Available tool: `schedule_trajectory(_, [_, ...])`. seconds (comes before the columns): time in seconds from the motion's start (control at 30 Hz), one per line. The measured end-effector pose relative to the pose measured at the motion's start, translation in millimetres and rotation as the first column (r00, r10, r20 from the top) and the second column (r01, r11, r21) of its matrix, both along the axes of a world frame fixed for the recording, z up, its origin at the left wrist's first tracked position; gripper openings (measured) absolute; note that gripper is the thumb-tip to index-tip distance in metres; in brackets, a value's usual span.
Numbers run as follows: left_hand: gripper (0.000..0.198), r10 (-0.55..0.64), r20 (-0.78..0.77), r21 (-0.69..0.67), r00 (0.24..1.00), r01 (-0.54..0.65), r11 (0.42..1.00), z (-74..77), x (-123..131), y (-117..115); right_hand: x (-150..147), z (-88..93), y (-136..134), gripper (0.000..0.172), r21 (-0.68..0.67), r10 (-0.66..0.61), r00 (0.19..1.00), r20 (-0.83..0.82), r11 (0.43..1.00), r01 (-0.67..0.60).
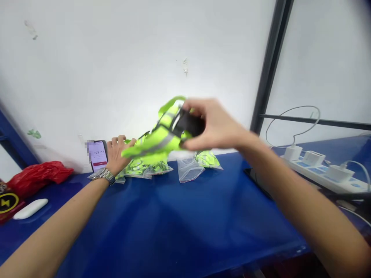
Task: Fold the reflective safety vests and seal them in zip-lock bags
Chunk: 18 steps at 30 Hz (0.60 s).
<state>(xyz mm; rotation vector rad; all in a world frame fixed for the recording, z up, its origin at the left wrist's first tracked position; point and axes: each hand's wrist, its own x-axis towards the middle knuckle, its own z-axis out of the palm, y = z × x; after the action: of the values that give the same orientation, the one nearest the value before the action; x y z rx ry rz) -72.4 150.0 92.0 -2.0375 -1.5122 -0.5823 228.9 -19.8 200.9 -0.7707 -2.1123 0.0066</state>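
Note:
A neon-yellow reflective safety vest (153, 142) with grey reflective stripes is bunched up in the air above the blue table. My right hand (213, 125) grips its upper end, around a black strap or panel (189, 124). My left hand (118, 155), with a metal wristwatch (103, 175) on its wrist, holds the vest's lower end. Below them lie folded vests in clear plastic bags (145, 168), with another bagged vest (207, 159) to the right. A clear zip bag (188, 170) lies between my hands, beneath the vest.
A phone (97, 155) showing a timer leans against the white wall. A red plastic bag (37, 177) and a white oblong device (30, 209) lie at the left. A power strip (321, 172) with chargers and a dark phone (256, 180) lie at the right.

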Motion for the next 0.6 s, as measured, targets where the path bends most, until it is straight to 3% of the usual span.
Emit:
schedule_trajectory(0.1, [0.033, 0.045, -0.083, -0.073, 0.996, -0.051, 0.996, -4.2, 0, 13, -20, -56.6, 8, 0.042, -0.067, 0.025, 0.951, 0.31, 0.998, -0.004])
schedule_trajectory(0.2, [0.039, 0.022, -0.151, -0.195, 0.988, -0.051, 0.98, -17.9, 3, 25, -34, -112.9, 23, 0.048, -0.163, -0.011, 0.84, 0.543, 0.98, 0.118])
schedule_trajectory(0.33, [0.062, 0.037, -0.153, -0.242, 0.988, -0.073, 0.968, -23.7, 8, 24, -35, -168.2, 44, 0.057, -0.225, -0.031, 0.824, 0.565, 0.956, 0.19])
schedule_trajectory(0.43, [0.06, 0.04, -0.114, -0.137, 0.993, -0.056, 0.989, -20.7, 21, -5, -31, -189.8, 53, 0.065, -0.26, -0.028, 0.89, 0.456, 0.952, 0.163])
schedule_trajectory(0.47, [0.055, 0.01, -0.092, -0.074, 0.996, -0.017, 0.997, -21.1, 28, -20, -30, -193.7, 55, 0.066, -0.272, -0.024, 0.906, 0.422, 0.95, 0.152])
schedule_trajectory(0.5, [0.046, -0.128, -0.034, 0.041, 0.991, 0.129, 0.991, -23.2, 35, -38, -30, -196.3, 56, 0.065, -0.284, -0.023, 0.919, 0.394, 0.948, 0.145])
schedule_trajectory(0.57, [0.033, -0.437, -0.002, 0.123, 0.9, 0.433, 0.893, -32.5, 50, -75, -30, -198.7, 55, 0.06, -0.306, -0.02, 0.936, 0.353, 0.942, 0.136])
schedule_trajectory(0.6, [0.032, -0.554, -0.024, 0.043, 0.832, 0.555, 0.831, -39.3, 57, -92, -31, -198.9, 53, 0.057, -0.311, -0.021, 0.942, 0.335, 0.941, 0.132])
